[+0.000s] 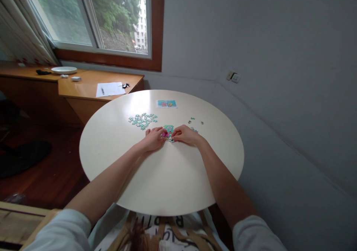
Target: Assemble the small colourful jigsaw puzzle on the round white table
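Note:
A partly joined jigsaw puzzle (169,128) in green and pink lies on the white round table (167,176), between my two hands. My left hand (154,137) rests at its left edge, fingers laid out on the pink part. Over the lower right edge, my right hand (184,135) has thumb and forefinger pinched together at a puzzle piece, which the fingers mostly cover. A few joined or loose pieces (194,130) show just behind the right hand. To the left spreads a pile of loose teal puzzle pieces (142,120).
A printed reference picture (166,103) lies at the table's far side. Several stray pieces (190,122) sit to the right. Beyond, a wooden desk (89,78) holds a paper sheet (111,89), keys (126,85) and a white plate (64,70). A wall stands close on the right.

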The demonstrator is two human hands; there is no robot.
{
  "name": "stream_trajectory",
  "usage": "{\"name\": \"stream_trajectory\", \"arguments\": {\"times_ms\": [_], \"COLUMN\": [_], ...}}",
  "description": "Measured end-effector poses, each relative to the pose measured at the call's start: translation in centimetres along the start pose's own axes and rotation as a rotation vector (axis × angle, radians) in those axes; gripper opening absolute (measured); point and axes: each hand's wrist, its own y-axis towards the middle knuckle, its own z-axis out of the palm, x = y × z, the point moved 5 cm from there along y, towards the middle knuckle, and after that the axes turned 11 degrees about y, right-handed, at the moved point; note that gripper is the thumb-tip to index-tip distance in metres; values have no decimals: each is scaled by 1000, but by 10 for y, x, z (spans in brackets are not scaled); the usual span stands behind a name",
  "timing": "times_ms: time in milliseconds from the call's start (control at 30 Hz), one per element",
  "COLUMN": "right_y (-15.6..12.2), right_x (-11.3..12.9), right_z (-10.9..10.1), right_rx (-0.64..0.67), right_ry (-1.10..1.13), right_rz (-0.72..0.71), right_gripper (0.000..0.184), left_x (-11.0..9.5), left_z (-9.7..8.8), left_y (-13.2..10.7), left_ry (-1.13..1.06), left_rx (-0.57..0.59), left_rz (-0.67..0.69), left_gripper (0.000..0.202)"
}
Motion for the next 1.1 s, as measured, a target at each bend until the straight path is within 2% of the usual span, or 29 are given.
{"name": "stream_trajectory", "arguments": {"times_ms": [300, 700, 1100], "right_y": [4, 6, 8], "right_x": [-5, -5, -6], "right_z": [-4, -7, -5], "right_rx": [12, -80, -103], "right_ry": [16, 26, 14], "right_rz": [-28, -45, -33], "right_gripper": [10, 7, 4], "left_x": [1, 0, 3], "left_z": [2, 1, 5], "left_y": [0, 0, 2], "left_ry": [15, 26, 27], "left_rx": [2, -8, -21], "left_rz": [1, 1, 15], "left_gripper": [36, 35, 35]}}
